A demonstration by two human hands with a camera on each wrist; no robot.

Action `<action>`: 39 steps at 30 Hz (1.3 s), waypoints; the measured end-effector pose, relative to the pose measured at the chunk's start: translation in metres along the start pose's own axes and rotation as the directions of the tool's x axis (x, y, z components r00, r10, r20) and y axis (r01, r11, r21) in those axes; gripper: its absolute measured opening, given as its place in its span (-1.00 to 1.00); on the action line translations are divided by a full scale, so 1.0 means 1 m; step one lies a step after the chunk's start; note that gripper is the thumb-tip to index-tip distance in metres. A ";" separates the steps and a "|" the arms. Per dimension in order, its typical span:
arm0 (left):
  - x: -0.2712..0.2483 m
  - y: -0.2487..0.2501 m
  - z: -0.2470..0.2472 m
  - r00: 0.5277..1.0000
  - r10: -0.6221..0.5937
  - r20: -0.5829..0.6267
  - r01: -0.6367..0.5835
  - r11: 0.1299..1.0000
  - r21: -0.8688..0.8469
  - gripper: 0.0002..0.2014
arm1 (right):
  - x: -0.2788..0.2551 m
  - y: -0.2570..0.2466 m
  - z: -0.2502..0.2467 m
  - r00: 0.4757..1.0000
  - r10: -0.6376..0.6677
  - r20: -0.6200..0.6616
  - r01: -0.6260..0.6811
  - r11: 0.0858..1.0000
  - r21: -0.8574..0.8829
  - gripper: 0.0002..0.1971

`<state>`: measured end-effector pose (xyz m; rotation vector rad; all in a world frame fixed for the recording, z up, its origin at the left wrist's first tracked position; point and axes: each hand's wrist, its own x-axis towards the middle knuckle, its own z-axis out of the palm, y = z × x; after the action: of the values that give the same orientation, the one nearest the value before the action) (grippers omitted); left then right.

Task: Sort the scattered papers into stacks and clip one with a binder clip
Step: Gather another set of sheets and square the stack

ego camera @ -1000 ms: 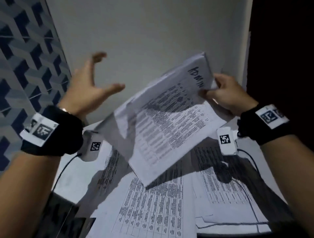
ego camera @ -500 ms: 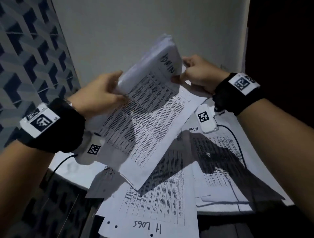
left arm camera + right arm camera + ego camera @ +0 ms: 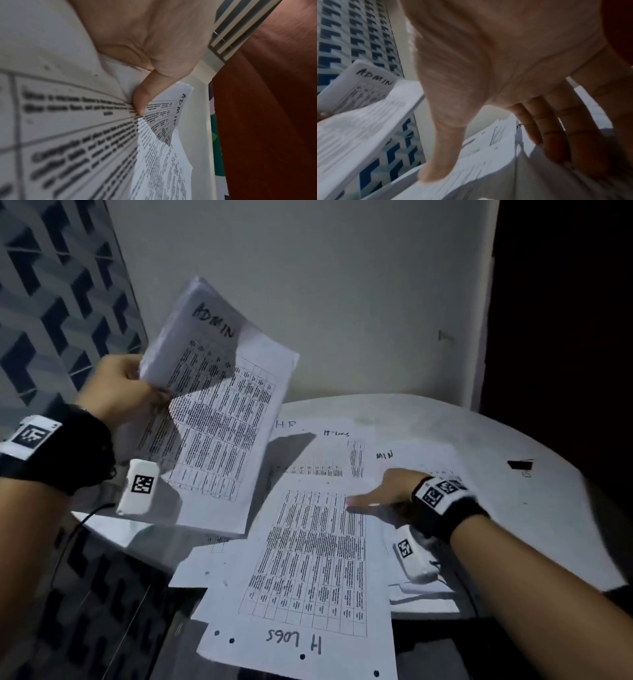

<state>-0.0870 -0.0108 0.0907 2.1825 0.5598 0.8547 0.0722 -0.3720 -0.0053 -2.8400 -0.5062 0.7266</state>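
Note:
My left hand (image 3: pixel 126 392) holds a stack of printed sheets marked ADMIN (image 3: pixel 219 419) in the air over the table's left side; the thumb (image 3: pixel 145 97) pinches its edge. The same ADMIN stack (image 3: pixel 368 86) shows at the left of the right wrist view. My right hand (image 3: pixel 380 498) reaches down with straight fingers (image 3: pixel 556 132) onto the scattered papers (image 3: pixel 318 559) on the round white table (image 3: pixel 513 440), touching a sheet marked H LOGS. A black binder clip (image 3: pixel 520 464) lies on the table at the right, apart from both hands.
More sheets marked HR and MIN lie overlapped toward the back and right of the pile. The near sheets hang over the table's front edge. A patterned blue wall (image 3: pixel 51 302) stands to the left and a plain wall (image 3: pixel 308 285) behind the table.
My right hand has let go of the ADMIN stack and dropped to the papers on the table. The left hand, which took hold of the stack, now carries it alone, further left.

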 end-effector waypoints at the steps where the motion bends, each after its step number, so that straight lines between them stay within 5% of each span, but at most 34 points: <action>1: 0.001 -0.001 0.001 1.000 -0.004 -0.008 0.004 1.000 -0.016 -0.62 | 0.002 -0.003 0.006 1.000 0.024 0.003 -0.024 0.999 0.027 -0.30; 6: 0.001 0.000 0.010 1.000 0.005 -0.013 -0.006 0.999 -0.050 -0.65 | 0.019 -0.017 0.023 0.999 0.038 -0.023 -0.036 0.995 0.091 -0.55; 10: 0.001 -0.002 0.010 0.999 -0.020 -0.025 0.018 0.995 -0.096 -0.64 | 0.037 -0.013 0.026 0.996 0.075 -0.052 -0.050 0.927 0.372 -0.64; 14: 0.003 -0.006 0.005 0.997 -0.058 -0.052 0.052 0.992 -0.113 -0.60 | 0.046 -0.002 0.017 0.987 0.101 -0.126 0.010 0.741 0.672 -0.79; 16: 0.005 -0.009 0.000 0.995 -0.068 -0.067 0.060 0.992 -0.111 -0.62 | 0.049 0.003 0.010 0.987 0.079 -0.141 0.049 0.683 0.729 -0.58; 19: 0.006 -0.012 -0.004 0.994 -0.089 -0.062 0.081 0.989 -0.122 -0.57 | 0.057 0.013 -0.005 0.973 0.081 -0.215 0.142 0.523 0.840 -0.78; 27: 0.017 -0.028 0.004 0.974 -0.205 -0.099 0.189 0.971 -0.150 -0.49 | 0.031 0.049 -0.053 0.891 0.078 -0.447 0.432 0.160 0.888 -0.61; 30: 0.020 -0.035 0.013 0.954 -0.295 -0.058 0.281 0.943 -0.179 -0.53 | 0.022 0.054 -0.074 0.900 0.051 -0.433 0.428 0.082 0.900 -0.65; 34: 0.016 -0.021 0.046 0.903 -0.402 0.152 0.429 0.821 -0.378 -0.69 | 0.004 0.031 -0.093 0.937 -0.089 -0.338 0.339 -0.007 0.941 -0.78; 39: -0.007 0.023 0.099 0.897 -0.303 0.322 0.420 0.812 -0.405 -0.73 | 0.022 -0.013 -0.088 0.960 -0.188 -0.206 0.225 0.085 0.971 -0.70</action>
<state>-0.0182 -0.0757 0.0535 1.6303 0.5578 0.4412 0.1302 -0.3591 0.0649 -1.3777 -0.2117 0.5880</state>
